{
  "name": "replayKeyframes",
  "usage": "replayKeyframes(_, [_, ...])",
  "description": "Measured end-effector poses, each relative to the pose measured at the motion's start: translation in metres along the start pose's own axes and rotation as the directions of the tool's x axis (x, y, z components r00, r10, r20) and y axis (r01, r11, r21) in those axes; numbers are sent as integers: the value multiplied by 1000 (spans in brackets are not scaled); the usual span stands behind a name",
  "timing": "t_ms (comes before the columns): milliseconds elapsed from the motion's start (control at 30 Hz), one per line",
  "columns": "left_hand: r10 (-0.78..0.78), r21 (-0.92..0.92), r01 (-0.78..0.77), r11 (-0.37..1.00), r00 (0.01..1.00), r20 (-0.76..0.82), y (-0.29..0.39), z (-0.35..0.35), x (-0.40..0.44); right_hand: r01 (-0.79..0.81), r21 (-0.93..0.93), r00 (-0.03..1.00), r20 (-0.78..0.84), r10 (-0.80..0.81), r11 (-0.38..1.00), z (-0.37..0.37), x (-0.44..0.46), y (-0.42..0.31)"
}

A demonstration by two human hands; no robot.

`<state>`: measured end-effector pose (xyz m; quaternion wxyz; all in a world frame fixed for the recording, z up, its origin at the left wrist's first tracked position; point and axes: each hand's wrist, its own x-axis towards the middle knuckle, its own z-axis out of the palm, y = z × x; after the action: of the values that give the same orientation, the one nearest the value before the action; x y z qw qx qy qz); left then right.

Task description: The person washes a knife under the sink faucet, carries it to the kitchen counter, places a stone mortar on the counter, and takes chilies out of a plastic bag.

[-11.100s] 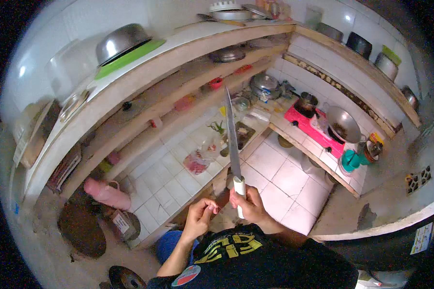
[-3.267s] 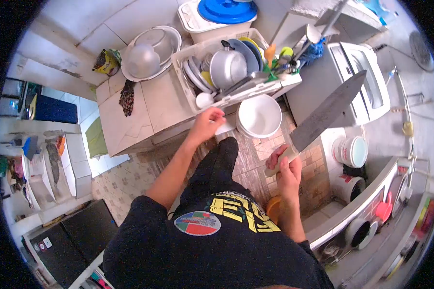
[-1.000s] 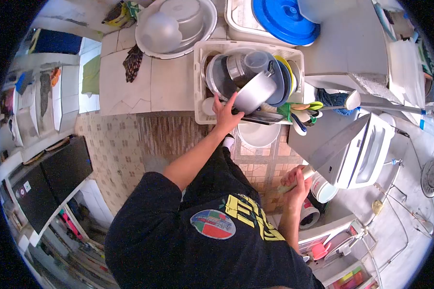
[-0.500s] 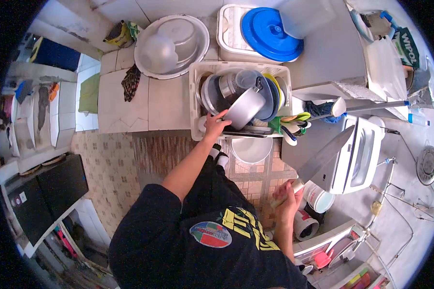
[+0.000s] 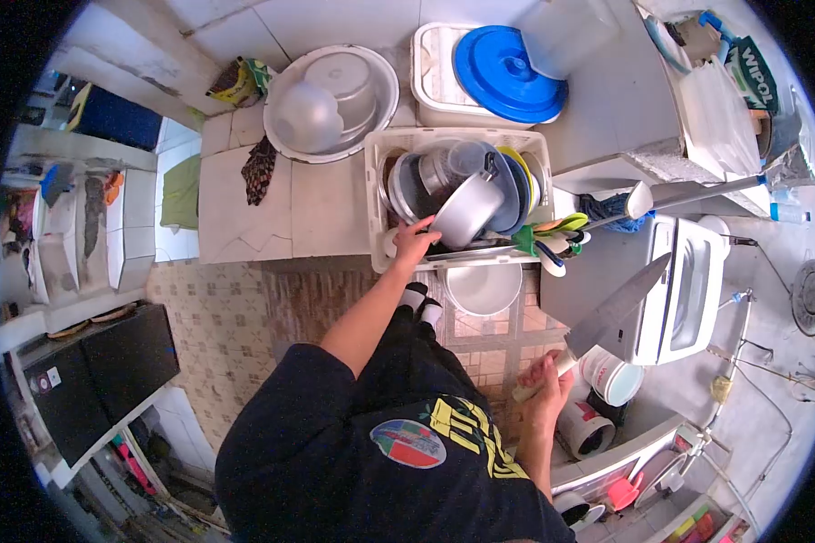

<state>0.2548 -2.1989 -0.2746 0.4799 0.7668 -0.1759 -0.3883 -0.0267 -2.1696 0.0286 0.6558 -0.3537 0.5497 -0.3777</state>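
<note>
In the head view, my left hand [image 5: 417, 242] is at the near left side of a silver cooking pot [image 5: 466, 213], its fingers closed on the pot's edge. The pot lies tilted on top of other dishes in a white plastic basket [image 5: 462, 136]. My right hand [image 5: 545, 378] is wrapped around the pale handle of a large knife [image 5: 618, 308]. The wide blade points up and to the right, away from my body. Beside the pot, spoons and other utensils [image 5: 557, 237] stand in a green holder at the basket's right corner.
A large metal basin [image 5: 388, 100] with metal pots stands on the tiled counter [image 5: 244, 222]. Behind the basket are a white container [image 5: 430, 77] and a blue lid [image 5: 507, 68]. To the right is a white washing machine [image 5: 684, 290]; buckets [image 5: 614, 373] stand below it.
The view has shifted slightly, so most things appear a little further right and lower. My left hand stays at the pot and my right hand still holds the knife.
</note>
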Motion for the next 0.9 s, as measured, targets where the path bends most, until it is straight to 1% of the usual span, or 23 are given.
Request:
replayKeyframes(33, [33, 45, -32, 998, 999, -17, -3, 2, 0, 5, 0, 1000, 5, -5, 1000, 0, -1, 1])
replayKeyframes(67, [34, 47, -33, 998, 999, -17, -6, 3, 1, 10, 0, 1000, 10, -10, 1000, 0, -3, 2])
replayKeyframes(133, [-80, 111, 77, 991, 997, 20, 1, 4, -3, 13, -12, 1000, -19, -13, 1000, 3, -8, 0])
replayKeyframes(167, [-102, 223, 91, 971, 994, 35, 4, 3, -6, 16, -26, 999, -48, -17, 1000, 4, -12, 0])
replayKeyframes(200, [-98, 224, 87, 971, 994, 39, 6, 1, -7, 19, -23, 998, -52, -20, 1000, 3, -15, 1])
replayKeyframes(267, [-141, 228, 110, 967, 982, 126, 14, -2, -4, 27, -22, 997, -76, -29, 999, 1, -18, 0])
replayKeyframes(300, [-135, 224, 104, 969, 983, 127, 14, 0, -3, 34, -22, 997, -75, -36, 999, 1, -20, 0])
replayKeyframes(367, [-104, 322, 68, 944, 990, 97, 12, 3, 0, 53, 7, 994, -97, -52, 999, 2, -25, 1])
replayKeyframes(400, [-102, 318, 69, 946, 991, 89, 14, 1, -3, 54, 6, 995, -88, -53, 999, 1, -29, 2])
replayKeyframes(467, [-145, 353, 99, 930, 984, 104, 23, 0, -2, 103, 63, 994, -54, -100, 993, -2, -30, 3])
replayKeyframes(533, [-125, 340, 93, 936, 989, 74, 29, -3, -2, 107, 60, 993, -65, -103, 992, -1, -32, 6])
replayKeyframes(600, [-241, 299, 170, 939, 945, 219, 39, -9, 0, 115, 61, 990, -83, -110, 991, -1, -34, 8])
replayKeyframes(667, [-204, 301, 136, 944, 957, 208, 20, -2, 8, 112, 46, 987, -120, -106, 993, 0, -38, 10])
replayKeyframes(700, [-144, 354, 69, 933, 971, 189, 23, -5, 2, 135, 61, 983, -137, -126, 989, 0, -39, 9])
replayKeyframes(733, [-76, 406, -4, 914, 981, 181, 23, -5, 1, 135, 43, 985, -113, -129, 990, 0, -40, 8])
replayKeyframes(767, [-80, 406, -21, 914, 970, 230, 21, -6, 5, 134, 22, 987, -96, -131, 991, -2, -41, 6])
replayKeyframes(800, [-87, 406, -36, 913, 956, 281, 13, -4, 9, 159, 33, 979, -131, -154, 987, -3, -42, 6])
replayKeyframes(867, [-87, 433, -17, 901, 972, 220, 54, -17, -24, 111, 32, 989, -102, -107, 993, -2, -44, 5])
replayKeyframes(900, [62, 417, -124, 900, 985, 159, 63, -18, -38, 101, 36, 990, -100, -96, 994, -3, -45, 3])
